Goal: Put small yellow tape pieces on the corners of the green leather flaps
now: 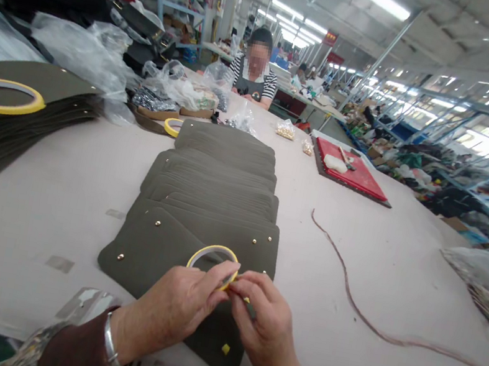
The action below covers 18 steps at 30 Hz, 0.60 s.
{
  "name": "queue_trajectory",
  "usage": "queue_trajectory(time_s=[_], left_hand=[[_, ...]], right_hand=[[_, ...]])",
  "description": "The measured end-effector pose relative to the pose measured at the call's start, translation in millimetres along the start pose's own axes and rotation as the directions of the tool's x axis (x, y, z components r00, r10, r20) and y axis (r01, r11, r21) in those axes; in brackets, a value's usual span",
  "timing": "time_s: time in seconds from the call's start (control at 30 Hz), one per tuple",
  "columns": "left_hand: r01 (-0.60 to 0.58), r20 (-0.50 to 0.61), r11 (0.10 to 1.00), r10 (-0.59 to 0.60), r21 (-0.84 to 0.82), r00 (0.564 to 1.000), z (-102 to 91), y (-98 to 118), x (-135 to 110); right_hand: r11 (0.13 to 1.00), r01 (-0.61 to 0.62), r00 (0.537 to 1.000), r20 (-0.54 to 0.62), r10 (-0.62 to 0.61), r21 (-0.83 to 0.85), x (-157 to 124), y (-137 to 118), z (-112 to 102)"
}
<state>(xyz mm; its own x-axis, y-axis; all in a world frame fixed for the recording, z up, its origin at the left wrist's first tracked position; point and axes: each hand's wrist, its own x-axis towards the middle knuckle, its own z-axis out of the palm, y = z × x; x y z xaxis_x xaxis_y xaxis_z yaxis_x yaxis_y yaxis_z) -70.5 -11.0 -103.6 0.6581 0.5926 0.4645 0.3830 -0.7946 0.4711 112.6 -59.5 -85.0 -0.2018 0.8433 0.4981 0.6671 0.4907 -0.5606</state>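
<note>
My pale table (329,349) stretches from the near edge before me to its far edge, where 1 person (268,86) in a striped top is. A row of overlapping dark olive panels (218,194) runs from close to the near edge toward the far one, and a pile of similar panels (20,137) lies toward the left edge. A red board (357,172) lies by the far right edge. My left hand (182,295) is clamped on a yellow tape roll (215,247), above the row's near end. My right hand (266,316) has its fingertips pinched together at the roll's right side; whether tape is between them, I can't tell. 1 yellow scrap (225,349) sits near the front panel's near corner.
</note>
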Motion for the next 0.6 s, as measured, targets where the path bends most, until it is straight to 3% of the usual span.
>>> queue_trajectory(time_s=[0.23,0.3,0.37,0.4,0.47,0.53,0.6], left_hand=[[0.021,0.047,0.999,-0.019,-0.029,0.999,-4.7,3.4,-1.5],[0.018,0.062,0.999,-0.016,-0.026,0.998,-6.0,4.2,0.5],[-0.007,0.046,1.000,0.007,-0.004,0.999,-6.8,7.4,3.4],[-0.028,0.028,1.000,0.028,0.004,0.999,-7.0,9.8,5.1],[-0.088,-0.020,0.996,0.088,0.009,0.996,-7.2,14.2,8.5],[-0.132,-0.052,0.991,0.132,0.013,0.990,-7.5,13.7,12.1],[-0.111,-0.041,0.991,0.114,0.074,0.993,-7.7,4.5,15.3]], right_hand=[[0.988,0.093,0.988,-0.108,-0.107,-0.127,-6.9,-0.6,11.6],[0.995,0.035,0.987,-0.150,-0.049,-0.093,-8.3,-3.9,14.1],[0.990,-0.142,0.978,-0.153,0.144,0.025,-8.4,-6.5,15.6],[0.957,-0.263,0.952,-0.127,0.278,0.118,-7.9,-6.4,15.7],[0.820,-0.479,0.855,-0.042,0.516,0.313,-5.9,-1.9,13.9],[0.661,-0.593,0.754,0.030,0.656,0.459,-3.5,9.3,8.8],[0.553,-0.641,0.682,0.065,0.728,0.532,-2.3,24.9,1.8]])
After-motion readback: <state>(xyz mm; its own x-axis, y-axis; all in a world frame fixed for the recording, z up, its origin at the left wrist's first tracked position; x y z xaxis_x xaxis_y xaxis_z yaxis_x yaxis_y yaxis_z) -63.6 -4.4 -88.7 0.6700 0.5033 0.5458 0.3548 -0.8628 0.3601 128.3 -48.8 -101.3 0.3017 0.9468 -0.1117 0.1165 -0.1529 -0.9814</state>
